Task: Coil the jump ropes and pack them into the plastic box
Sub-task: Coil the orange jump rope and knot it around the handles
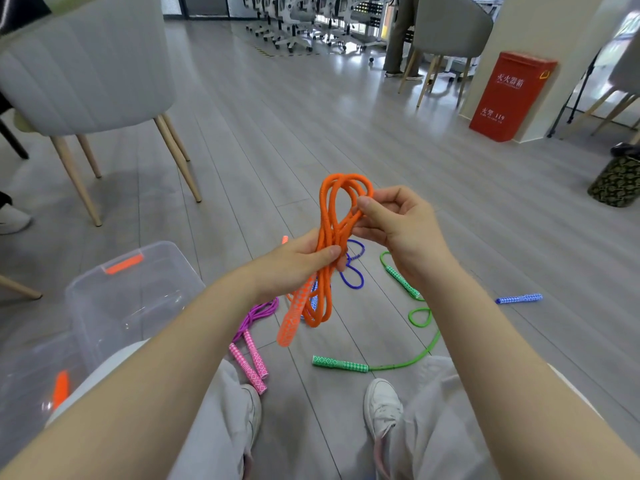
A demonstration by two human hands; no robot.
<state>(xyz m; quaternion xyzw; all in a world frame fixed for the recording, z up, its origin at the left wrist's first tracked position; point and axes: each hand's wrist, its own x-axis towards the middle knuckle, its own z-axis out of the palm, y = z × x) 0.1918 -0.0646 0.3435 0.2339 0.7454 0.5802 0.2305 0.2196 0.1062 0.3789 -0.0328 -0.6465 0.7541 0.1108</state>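
Observation:
An orange jump rope [327,216] is folded into several long loops, held up over the floor. My left hand [298,261] grips the bundle at its middle, and an orange patterned handle [294,313] hangs below it. My right hand [391,220] pinches the upper loops near the top. The clear plastic box [131,299] with an orange latch stands on the floor at the left. A purple rope with pink handles [252,362], a green rope [346,363] and a blue rope [353,271] lie on the floor below.
A grey chair [90,64] with wooden legs stands at the left, another chair [450,32] at the back right. A red box [512,95] leans against a pillar. A loose blue handle [519,298] lies on the floor to the right. My shoes and knees fill the bottom.

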